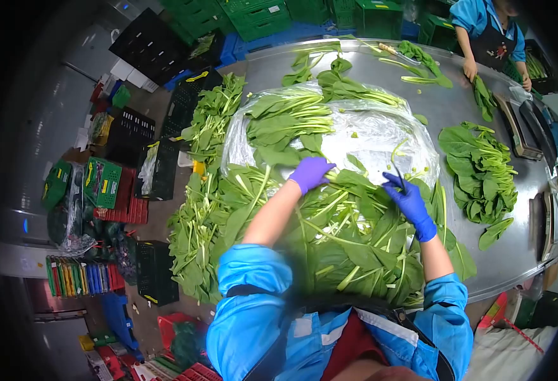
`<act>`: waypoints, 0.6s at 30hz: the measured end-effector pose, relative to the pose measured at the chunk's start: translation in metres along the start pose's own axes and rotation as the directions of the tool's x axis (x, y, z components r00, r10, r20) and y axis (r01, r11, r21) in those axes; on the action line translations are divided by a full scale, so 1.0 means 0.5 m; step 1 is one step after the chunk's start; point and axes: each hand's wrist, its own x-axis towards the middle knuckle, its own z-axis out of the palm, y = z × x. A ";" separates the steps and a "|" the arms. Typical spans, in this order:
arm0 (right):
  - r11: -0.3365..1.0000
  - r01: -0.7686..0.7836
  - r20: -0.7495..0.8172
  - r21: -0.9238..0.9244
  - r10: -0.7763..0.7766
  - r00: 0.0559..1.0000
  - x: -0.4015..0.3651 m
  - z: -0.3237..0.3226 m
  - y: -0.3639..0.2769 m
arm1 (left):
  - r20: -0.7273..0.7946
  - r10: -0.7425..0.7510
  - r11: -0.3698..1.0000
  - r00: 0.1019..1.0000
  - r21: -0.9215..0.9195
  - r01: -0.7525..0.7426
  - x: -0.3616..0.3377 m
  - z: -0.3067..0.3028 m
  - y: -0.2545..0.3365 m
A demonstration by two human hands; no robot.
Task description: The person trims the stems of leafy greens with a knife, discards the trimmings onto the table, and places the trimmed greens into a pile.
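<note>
My left hand (312, 173), in a purple glove, is closed around the stem ends of some leafy greens (355, 181) over the near edge of the clear plastic sheet (380, 130). To its right, my right hand (410, 202), in a darker blue-purple glove, is closed on a slim dark knife (399, 176) whose thin end points away from me; its full shape is hard to make out. Beneath both hands spreads a large heap of loose greens (355, 254). A neat bunch of greens (291, 120) lies with its pale stems on the plastic, beside small cut stem pieces.
At the right of the metal table (431, 108) lies another pile of greens (479, 168), near several dark trays (520, 127). Across the table a co-worker (491, 38) handles a green leaf. Green crates (253, 19) stand behind, and black crates (158, 270) on the left.
</note>
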 end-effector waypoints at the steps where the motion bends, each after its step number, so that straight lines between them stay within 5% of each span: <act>1: 0.998 -0.065 0.062 -0.015 0.066 0.996 -0.013 0.007 -0.030 | -0.027 -0.040 0.999 0.999 -0.038 0.039 -0.009 -0.010 -0.004; 2: 0.992 -0.126 0.122 -0.032 0.129 0.984 -0.023 0.013 -0.057 | -0.199 -0.026 0.991 0.980 -0.131 -0.001 -0.036 -0.059 0.016; 3: 0.993 -0.118 0.119 -0.029 0.120 0.986 -0.030 0.020 -0.076 | -0.204 -0.024 0.992 0.979 -0.122 -0.002 -0.065 -0.116 0.047; 5: 0.996 0.013 0.114 -0.093 -0.002 0.993 -0.046 0.036 -0.110 | -0.348 -0.143 0.899 0.927 -0.436 -0.025 -0.126 -0.216 0.121; 9: 0.936 0.321 0.074 -0.145 -0.313 0.947 -0.072 0.105 -0.233 | -0.308 -0.215 0.830 0.927 -0.558 0.006 -0.225 -0.283 0.247; 10: 0.900 0.407 0.026 -0.154 -0.408 0.913 -0.074 0.125 -0.235 | -0.156 -0.281 0.735 0.947 -0.670 0.108 -0.246 -0.294 0.275; 11: 0.901 0.406 0.026 -0.154 -0.407 0.913 -0.075 0.135 -0.233 | 0.004 -0.325 0.623 0.946 -0.752 0.217 -0.264 -0.295 0.296; 12: 0.907 0.370 0.119 -0.203 -0.352 0.928 -0.078 0.144 -0.230 | -0.092 -0.310 0.646 0.946 -0.750 0.140 -0.274 -0.260 0.298; 15: 0.914 0.344 0.232 -0.217 -0.295 0.927 -0.087 0.165 -0.173 | -0.020 -0.314 0.539 0.949 -0.827 0.160 -0.316 -0.214 0.304; 17: 0.798 0.275 0.402 -0.536 -0.045 0.915 -0.100 0.144 -0.136 | -0.038 -0.328 0.481 0.944 -0.866 0.132 -0.351 -0.210 0.306; 18: 0.839 0.186 0.428 -0.511 0.061 0.902 -0.107 0.132 -0.132 | -0.008 -0.360 0.393 0.933 -0.908 0.143 -0.363 -0.213 0.307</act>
